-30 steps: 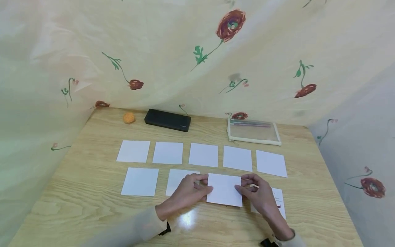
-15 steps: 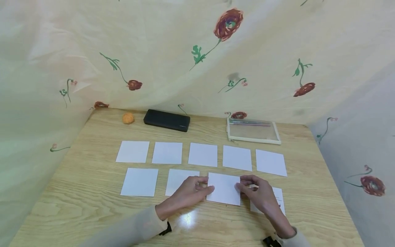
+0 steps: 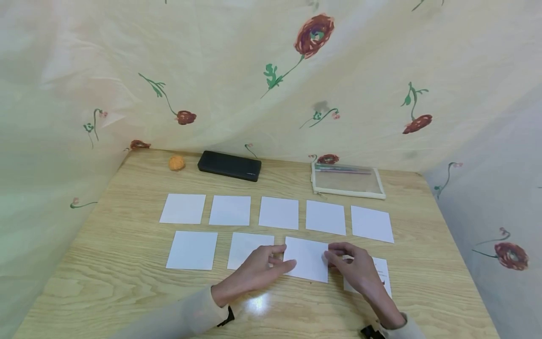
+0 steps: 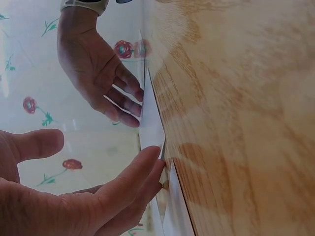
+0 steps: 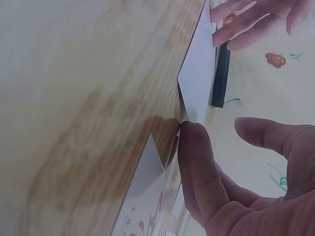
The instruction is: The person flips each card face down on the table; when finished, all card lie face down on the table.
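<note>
A blank white card lies in the front row, between my two hands in the head view. My left hand is at its left edge, fingertips touching the side and thumb lifted away, as the left wrist view shows. At the card's right edge my right hand has its fingers fairly straight against the side, the thumb raised apart. Under my right hand lies a card with printing, partly hidden. Another white card is partly covered by my left hand.
A back row of several white cards runs across the wooden table. Front left is one more white card. Behind them lie an orange ball-like item, a black case and a clear zip pouch with pens.
The card has come down flat and shifted slightly left. Both hands have eased their hold, thumbs lifting from the card, and the left hand has moved slightly toward me.
</note>
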`<act>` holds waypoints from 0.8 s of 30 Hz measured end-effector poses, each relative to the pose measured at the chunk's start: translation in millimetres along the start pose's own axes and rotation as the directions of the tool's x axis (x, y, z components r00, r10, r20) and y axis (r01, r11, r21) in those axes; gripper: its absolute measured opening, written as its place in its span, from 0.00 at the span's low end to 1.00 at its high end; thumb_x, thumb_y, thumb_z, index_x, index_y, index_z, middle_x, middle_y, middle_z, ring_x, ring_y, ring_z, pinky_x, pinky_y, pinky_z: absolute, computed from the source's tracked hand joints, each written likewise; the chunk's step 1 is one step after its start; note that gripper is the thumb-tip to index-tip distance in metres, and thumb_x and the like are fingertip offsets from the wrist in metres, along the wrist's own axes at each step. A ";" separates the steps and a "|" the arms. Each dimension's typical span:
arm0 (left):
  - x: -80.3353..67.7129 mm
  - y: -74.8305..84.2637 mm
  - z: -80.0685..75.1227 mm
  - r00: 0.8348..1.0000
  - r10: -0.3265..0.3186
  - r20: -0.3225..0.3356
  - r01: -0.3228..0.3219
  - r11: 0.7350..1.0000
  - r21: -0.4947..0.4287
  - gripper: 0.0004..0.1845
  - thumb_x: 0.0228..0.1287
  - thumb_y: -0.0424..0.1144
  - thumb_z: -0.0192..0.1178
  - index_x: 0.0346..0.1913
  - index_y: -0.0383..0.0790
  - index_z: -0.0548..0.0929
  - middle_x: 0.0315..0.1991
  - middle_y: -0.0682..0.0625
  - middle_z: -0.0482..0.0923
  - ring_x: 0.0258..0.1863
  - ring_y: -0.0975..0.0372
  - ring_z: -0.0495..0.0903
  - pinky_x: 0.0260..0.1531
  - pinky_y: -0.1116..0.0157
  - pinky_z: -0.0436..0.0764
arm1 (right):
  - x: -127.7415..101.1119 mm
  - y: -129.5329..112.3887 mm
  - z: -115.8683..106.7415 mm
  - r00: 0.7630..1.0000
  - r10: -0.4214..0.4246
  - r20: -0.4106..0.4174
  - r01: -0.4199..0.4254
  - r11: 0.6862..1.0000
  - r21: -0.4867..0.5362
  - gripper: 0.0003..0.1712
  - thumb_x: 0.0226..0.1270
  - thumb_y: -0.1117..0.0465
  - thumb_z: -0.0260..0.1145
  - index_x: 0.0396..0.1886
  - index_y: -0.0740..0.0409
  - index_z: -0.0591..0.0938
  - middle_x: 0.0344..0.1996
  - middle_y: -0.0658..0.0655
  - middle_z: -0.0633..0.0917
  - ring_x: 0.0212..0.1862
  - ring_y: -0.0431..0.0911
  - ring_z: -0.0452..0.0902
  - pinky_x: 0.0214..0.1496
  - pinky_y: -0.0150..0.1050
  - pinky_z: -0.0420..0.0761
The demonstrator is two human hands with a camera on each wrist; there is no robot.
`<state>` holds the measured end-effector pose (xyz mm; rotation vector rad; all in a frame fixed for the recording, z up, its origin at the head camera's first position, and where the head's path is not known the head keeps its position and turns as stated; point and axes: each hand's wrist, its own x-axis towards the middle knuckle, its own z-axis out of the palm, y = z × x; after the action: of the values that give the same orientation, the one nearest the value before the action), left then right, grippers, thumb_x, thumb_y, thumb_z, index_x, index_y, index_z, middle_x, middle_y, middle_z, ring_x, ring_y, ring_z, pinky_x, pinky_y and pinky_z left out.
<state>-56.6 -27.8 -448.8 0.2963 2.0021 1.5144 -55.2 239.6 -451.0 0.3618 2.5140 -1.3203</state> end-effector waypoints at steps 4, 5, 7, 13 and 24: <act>-0.4 0.5 0.3 1.000 0.015 0.000 -0.015 1.000 0.013 0.36 0.77 0.54 0.58 0.76 0.31 0.69 0.77 0.39 0.69 0.67 0.44 0.79 0.65 0.44 0.80 | -1.8 -0.8 -1.2 1.000 0.000 0.005 0.000 1.000 0.025 0.24 0.74 0.56 0.69 0.62 0.67 0.81 0.51 0.64 0.86 0.41 0.46 0.89 0.42 0.35 0.90; -0.6 0.8 0.4 1.000 0.016 0.000 -0.016 1.000 0.017 0.36 0.77 0.54 0.58 0.76 0.32 0.69 0.77 0.39 0.69 0.67 0.44 0.79 0.64 0.44 0.81 | -2.5 -1.0 -1.7 1.000 0.000 0.006 0.000 0.999 0.033 0.24 0.74 0.56 0.69 0.62 0.67 0.81 0.51 0.64 0.86 0.41 0.46 0.89 0.43 0.34 0.90; -1.3 1.6 0.4 1.000 0.023 0.004 -0.023 0.999 0.025 0.36 0.77 0.54 0.58 0.76 0.32 0.68 0.77 0.38 0.69 0.67 0.44 0.79 0.64 0.44 0.81 | -3.6 -1.1 -2.8 1.000 -0.005 0.004 0.005 0.999 0.041 0.25 0.74 0.57 0.69 0.63 0.68 0.81 0.52 0.65 0.86 0.41 0.46 0.89 0.43 0.34 0.90; -1.0 5.5 -1.7 0.999 0.045 0.009 -0.045 0.999 0.023 0.36 0.77 0.55 0.58 0.79 0.40 0.66 0.78 0.43 0.67 0.69 0.46 0.78 0.64 0.43 0.80 | -7.5 1.6 -9.8 0.999 -0.048 -0.005 0.048 0.999 0.020 0.26 0.75 0.54 0.69 0.64 0.64 0.81 0.55 0.64 0.86 0.46 0.48 0.91 0.44 0.32 0.89; 16.5 13.0 16.2 0.994 0.076 0.073 -0.073 0.996 -0.042 0.32 0.77 0.51 0.60 0.77 0.44 0.69 0.70 0.42 0.75 0.62 0.52 0.82 0.58 0.61 0.84 | -10.3 11.0 -33.2 0.993 -0.113 -0.035 0.112 0.993 -0.039 0.27 0.77 0.51 0.67 0.66 0.63 0.79 0.57 0.65 0.86 0.45 0.44 0.90 0.41 0.34 0.89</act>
<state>-62.5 -2.3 -444.8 0.4096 1.9204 1.5640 -46.0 272.2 -437.6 0.2420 2.6209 -1.3175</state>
